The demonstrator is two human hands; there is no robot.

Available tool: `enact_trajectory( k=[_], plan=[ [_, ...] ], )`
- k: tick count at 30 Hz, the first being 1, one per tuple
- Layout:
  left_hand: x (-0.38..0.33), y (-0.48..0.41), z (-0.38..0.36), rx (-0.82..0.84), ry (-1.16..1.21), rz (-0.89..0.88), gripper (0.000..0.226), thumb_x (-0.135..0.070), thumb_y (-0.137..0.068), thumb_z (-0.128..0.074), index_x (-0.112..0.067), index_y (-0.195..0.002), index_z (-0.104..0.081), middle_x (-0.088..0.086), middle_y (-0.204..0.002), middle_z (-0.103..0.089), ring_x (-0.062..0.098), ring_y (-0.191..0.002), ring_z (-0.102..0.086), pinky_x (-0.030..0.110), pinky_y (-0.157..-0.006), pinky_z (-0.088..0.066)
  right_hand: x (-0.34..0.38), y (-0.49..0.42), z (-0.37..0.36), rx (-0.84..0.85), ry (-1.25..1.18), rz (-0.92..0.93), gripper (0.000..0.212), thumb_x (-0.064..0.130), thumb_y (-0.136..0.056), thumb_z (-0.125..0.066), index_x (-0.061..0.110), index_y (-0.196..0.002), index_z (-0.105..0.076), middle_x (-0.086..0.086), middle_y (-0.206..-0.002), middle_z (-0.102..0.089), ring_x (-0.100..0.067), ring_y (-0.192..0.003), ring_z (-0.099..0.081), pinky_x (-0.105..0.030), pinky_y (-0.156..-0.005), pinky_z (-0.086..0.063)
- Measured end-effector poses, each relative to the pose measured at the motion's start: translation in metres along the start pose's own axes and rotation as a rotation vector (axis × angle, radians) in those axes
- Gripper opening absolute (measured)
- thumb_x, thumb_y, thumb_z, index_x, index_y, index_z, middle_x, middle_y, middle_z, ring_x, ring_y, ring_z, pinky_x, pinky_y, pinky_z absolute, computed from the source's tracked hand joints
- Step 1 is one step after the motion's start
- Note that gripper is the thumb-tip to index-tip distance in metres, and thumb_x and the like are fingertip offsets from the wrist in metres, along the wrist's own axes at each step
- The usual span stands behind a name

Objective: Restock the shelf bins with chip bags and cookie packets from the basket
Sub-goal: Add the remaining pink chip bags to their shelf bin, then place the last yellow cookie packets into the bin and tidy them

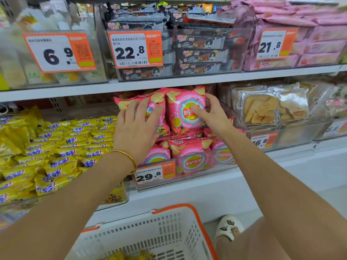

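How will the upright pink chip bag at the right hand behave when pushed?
The pink chip bag looks puffy, so probably light and easily dented. Its glossy film may slip. Standing on loose bags, it may tip if the right hand lets go.

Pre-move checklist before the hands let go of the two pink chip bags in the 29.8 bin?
1. Contact of left hand with left chip bag, fingers flat: ok.
2. Grip of right hand on right chip bag, thumb on front, fingers round its edge: ok.
3. Both bags upright inside the bin: ok.
4. Bags steady once released: cannot tell.
5. Space behind them: cannot tell, hidden.
6. More stock in basket: ok, yellow packets at its bottom.
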State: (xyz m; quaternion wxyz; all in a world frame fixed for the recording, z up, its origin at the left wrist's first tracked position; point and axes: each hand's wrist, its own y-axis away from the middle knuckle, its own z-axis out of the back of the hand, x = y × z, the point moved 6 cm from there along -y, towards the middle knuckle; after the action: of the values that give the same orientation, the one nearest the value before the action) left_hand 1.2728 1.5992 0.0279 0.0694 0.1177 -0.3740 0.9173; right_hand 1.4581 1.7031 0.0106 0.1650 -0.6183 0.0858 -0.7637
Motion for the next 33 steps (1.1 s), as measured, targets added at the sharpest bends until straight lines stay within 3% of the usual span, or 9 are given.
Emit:
enact_trajectory(
  k=[3,8,12,14,19,24,27,30,33],
  plan=[
    [-0.001,-0.001,-0.002,0.02,-0.017,-0.012,0.075,-0.031,-0.065,-0.083,-0.015,-0.131,-0.053,0.022,-0.131,-0.051,0.044,-0.116,-0.049,0.054,-0.088,-0.043,0.0,0.007,0.002,0.005,0.111,0.016,0.053,0.024,-0.093,-0.058,0.009,-0.137,-0.033,0.002,-0.118,-0.049,-0.011,-0.107,-0.052,-0.006,-0.075,-0.046],
    [-0.002,-0.003,-0.002,0.043,-0.023,-0.008,0.073,-0.031,-0.067,-0.081,-0.016,-0.132,-0.052,0.022,-0.133,-0.05,0.044,-0.118,-0.048,0.056,-0.09,-0.042,0.001,0.007,0.003,0.016,0.231,0.015,0.044,0.03,-0.093,-0.058,0.011,-0.129,-0.043,-0.001,-0.12,-0.055,-0.005,-0.1,-0.055,-0.004,-0.072,-0.043],
    [-0.001,-0.002,0.002,0.022,-0.003,-0.007,0.069,-0.028,-0.07,-0.08,-0.017,-0.132,-0.052,0.023,-0.134,-0.049,0.045,-0.12,-0.047,0.056,-0.092,-0.042,0.003,0.012,0.013,-0.046,0.263,-0.026,0.08,0.043,-0.085,-0.065,0.007,-0.145,-0.027,-0.007,-0.14,-0.045,-0.018,-0.124,-0.047,-0.035,-0.102,-0.043],
    [-0.002,0.0,0.005,0.016,0.01,-0.007,0.07,-0.027,-0.07,-0.08,-0.017,-0.133,-0.052,0.024,-0.135,-0.048,0.045,-0.12,-0.047,0.056,-0.092,-0.042,0.008,0.02,0.018,-0.119,0.341,-0.017,0.084,0.044,-0.083,-0.068,0.008,-0.146,-0.025,-0.008,-0.139,-0.044,-0.02,-0.123,-0.047,-0.042,-0.103,-0.042],
    [-0.011,0.021,0.04,-0.065,0.101,-0.008,0.065,-0.024,-0.07,-0.072,-0.02,-0.131,-0.05,0.019,-0.137,-0.048,0.04,-0.12,-0.048,0.05,-0.093,-0.043,0.052,0.086,0.01,-0.348,0.34,0.313,0.04,0.024,-0.084,-0.064,0.014,-0.12,-0.05,-0.003,-0.106,-0.055,-0.017,-0.09,-0.056,-0.039,-0.08,-0.05],
    [-0.002,0.137,0.077,-0.079,0.366,-0.034,0.037,-0.015,-0.084,-0.059,-0.016,-0.12,-0.052,0.013,-0.132,-0.053,0.036,-0.115,-0.051,0.047,-0.094,-0.043,0.038,0.16,-0.093,0.098,0.317,0.309,0.021,0.024,-0.086,-0.055,0.015,-0.104,-0.06,0.005,-0.084,-0.06,-0.01,-0.072,-0.057,-0.026,-0.067,-0.047],
    [0.016,0.218,0.06,0.155,0.353,-0.035,0.019,-0.013,-0.084,-0.057,-0.011,-0.102,-0.064,0.012,-0.124,-0.059,0.032,-0.11,-0.051,0.048,-0.082,-0.05,-0.019,0.196,-0.175,0.621,0.565,0.141,0.014,0.02,-0.093,-0.053,0.017,-0.105,-0.059,0.004,-0.087,-0.061,-0.017,-0.079,-0.059,-0.036,-0.072,-0.05],
    [0.036,0.278,0.032,0.394,0.33,-0.027,0.021,-0.017,-0.078,-0.051,-0.013,-0.088,-0.068,0.01,-0.115,-0.064,0.03,-0.106,-0.052,0.046,-0.073,-0.055,-0.097,0.241,-0.237,1.128,0.808,0.027,0.018,0.019,-0.096,-0.049,0.017,-0.11,-0.06,-0.002,-0.109,-0.062,-0.02,-0.099,-0.059,-0.034,-0.083,-0.049],
    [0.054,0.311,0.007,0.553,0.323,-0.015,0.016,-0.012,-0.068,-0.066,-0.012,-0.084,-0.068,0.01,-0.105,-0.067,0.033,-0.096,-0.062,0.045,-0.063,-0.057,-0.174,0.275,-0.269,1.365,0.966,-0.074,0.023,0.015,-0.096,-0.049,0.004,-0.113,-0.059,-0.012,-0.114,-0.062,-0.027,-0.098,-0.06,-0.033,-0.074,-0.044]
  ],
)
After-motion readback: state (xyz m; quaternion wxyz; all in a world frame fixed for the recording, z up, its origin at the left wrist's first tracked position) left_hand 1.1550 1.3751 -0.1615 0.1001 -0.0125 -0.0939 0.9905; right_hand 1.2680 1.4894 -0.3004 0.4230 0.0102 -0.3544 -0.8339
